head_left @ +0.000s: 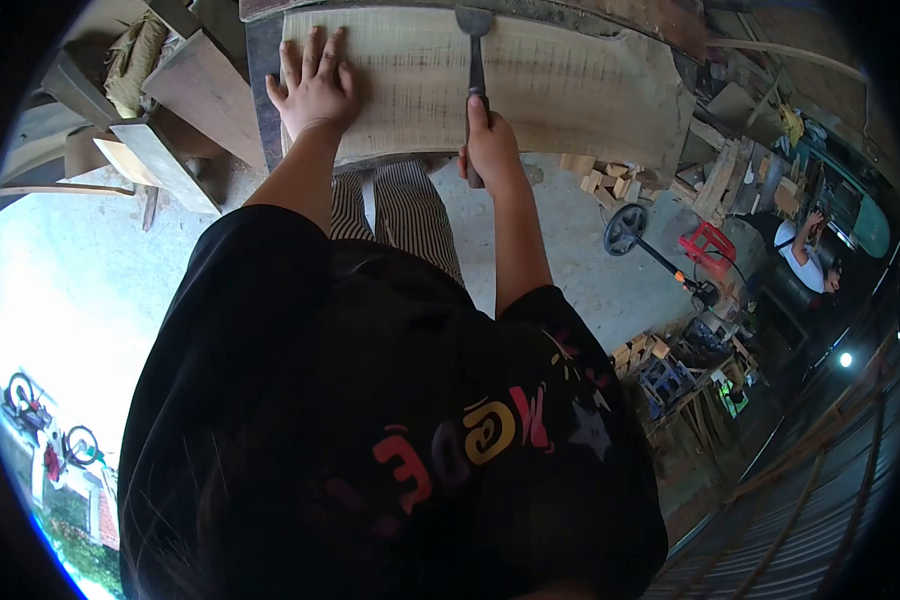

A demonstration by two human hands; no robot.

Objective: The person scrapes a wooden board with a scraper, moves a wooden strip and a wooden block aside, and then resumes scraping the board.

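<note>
A wide, pale wooden board [410, 80] with dark streaks lies across the top of the view. On its left part my left hand [317, 88] rests flat, palm down, with its fingers spread. My right hand [492, 145] is wrapped round the dark handle of a scraper [477, 70] near the board's lower edge. The scraper's broad, flat blade points away from me and lies over the far edge of the board. Whether the blade touches the wood cannot be made out.
Planks [205, 90] lean at the left. Small wood blocks [605, 183] lie below the board's right end. Farther right are a wheel on a pole [626, 230], a red stool [708, 247] and another person [800, 255]. A motorcycle [50, 425] stands at lower left.
</note>
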